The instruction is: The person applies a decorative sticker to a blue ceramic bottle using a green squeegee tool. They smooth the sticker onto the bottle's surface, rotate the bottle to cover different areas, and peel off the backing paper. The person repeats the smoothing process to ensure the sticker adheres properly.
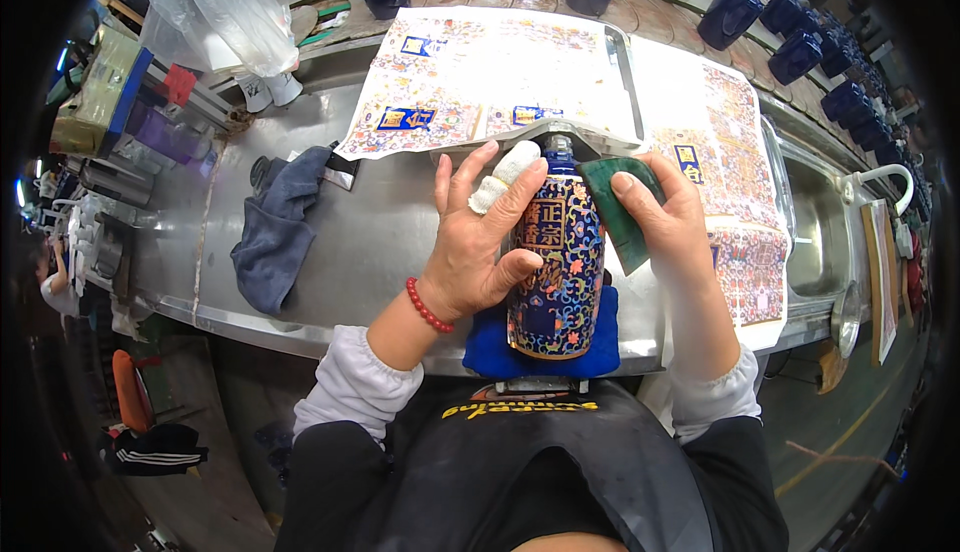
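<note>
A dark blue bottle (pixel 575 297) with a colourful floral pattern lies tilted on a folded blue cloth (pixel 487 337), its neck pointing away from me. My left hand (pixel 475 232) is at the bottle's left side, fingers stretched and spread, with the thumb over its patterned face. White wrapping covers one finger, and a red bead bracelet circles the wrist. My right hand (pixel 670 214) grips a flat dark green scraper (pixel 618 222), thumb on top, its edge against the bottle's right side near the shoulder. Beyond are printed sheets (pixel 440 77) of floral decals.
A grey-blue cloth (pixel 275 237) lies on the metal table (pixel 300 297) at left. Several blue bottles (pixel 730 14) stand at the back and right. A sink (pixel 815 222) is at right; a clear plastic bag (pixel 215 12) hangs at back left.
</note>
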Motion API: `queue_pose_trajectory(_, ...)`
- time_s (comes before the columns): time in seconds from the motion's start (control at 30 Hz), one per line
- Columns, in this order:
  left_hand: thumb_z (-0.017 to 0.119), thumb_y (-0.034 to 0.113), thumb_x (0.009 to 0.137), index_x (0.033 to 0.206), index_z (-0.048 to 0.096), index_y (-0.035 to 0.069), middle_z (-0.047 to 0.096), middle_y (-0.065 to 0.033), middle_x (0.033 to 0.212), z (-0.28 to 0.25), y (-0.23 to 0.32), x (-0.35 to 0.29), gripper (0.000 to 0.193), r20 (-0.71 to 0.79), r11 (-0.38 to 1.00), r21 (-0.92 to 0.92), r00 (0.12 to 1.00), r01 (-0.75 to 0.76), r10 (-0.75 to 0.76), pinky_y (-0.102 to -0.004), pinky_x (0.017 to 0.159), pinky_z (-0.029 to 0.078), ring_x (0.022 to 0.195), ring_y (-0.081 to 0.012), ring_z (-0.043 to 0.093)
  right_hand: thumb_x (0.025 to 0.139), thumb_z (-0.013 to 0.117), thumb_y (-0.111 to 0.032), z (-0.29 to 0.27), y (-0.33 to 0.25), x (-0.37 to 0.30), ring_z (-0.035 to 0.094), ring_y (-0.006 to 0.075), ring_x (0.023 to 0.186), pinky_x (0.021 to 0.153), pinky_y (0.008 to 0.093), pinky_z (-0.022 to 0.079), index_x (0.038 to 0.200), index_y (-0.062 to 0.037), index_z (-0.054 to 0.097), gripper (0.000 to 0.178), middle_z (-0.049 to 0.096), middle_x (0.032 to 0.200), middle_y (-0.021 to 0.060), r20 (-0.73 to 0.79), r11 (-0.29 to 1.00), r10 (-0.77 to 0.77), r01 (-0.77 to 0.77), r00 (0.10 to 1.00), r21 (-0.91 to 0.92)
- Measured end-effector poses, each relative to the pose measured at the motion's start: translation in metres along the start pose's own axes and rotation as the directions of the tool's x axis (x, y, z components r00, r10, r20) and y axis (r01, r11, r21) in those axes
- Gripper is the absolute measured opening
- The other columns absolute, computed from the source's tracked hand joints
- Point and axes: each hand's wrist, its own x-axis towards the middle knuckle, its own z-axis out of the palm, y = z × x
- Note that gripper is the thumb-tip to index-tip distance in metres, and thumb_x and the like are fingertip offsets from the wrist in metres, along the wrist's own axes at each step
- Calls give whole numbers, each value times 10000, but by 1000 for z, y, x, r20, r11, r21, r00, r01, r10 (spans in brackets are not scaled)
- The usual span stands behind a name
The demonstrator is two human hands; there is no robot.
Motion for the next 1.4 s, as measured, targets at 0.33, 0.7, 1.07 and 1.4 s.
queue_pose_trajectory(0.33,298,745,979,1365,660,139,671,-18,1333,-16,24,24,805,201,890,341,948,-302,245,-564,1237,-40,1423,-303,389,982,683,-151,-6,3,-9,576,38,720,610,201,466,1012,-18,650,140,650,837,-5,-153,994,-66,78,986,74)
queue_pose_trajectory(0.7,351,620,1040,1383,650,134,655,-27,1368,-13,12,6,666,-7,973,219,997,-75,78,-604,1217,28,1390,-314,424,985,669,-157,6,-6,-4,621,85,655,574,220,510,1029,-10,637,157,679,809,56,7,977,34,-35,999,210)
queue_pose_trajectory(1.07,704,752,741,1549,370,20,314,-240,1559,-15,45,-68,1140,148,964,266,988,-9,-31,-665,1199,11,1478,-474,194,905,761,-93,-1,3,-13,611,133,754,659,276,482,1043,-30,701,162,644,850,65,-198,830,-456,335,868,-447)
queue_pose_trajectory(1.4,769,615,753,1390,626,125,436,-189,1496,-17,64,-64,817,-51,877,477,995,-52,87,-671,1197,-5,1473,-447,235,637,795,-29,16,-34,-40,570,252,762,682,375,435,993,-90,753,364,584,849,63,192,467,-628,562,754,-683)
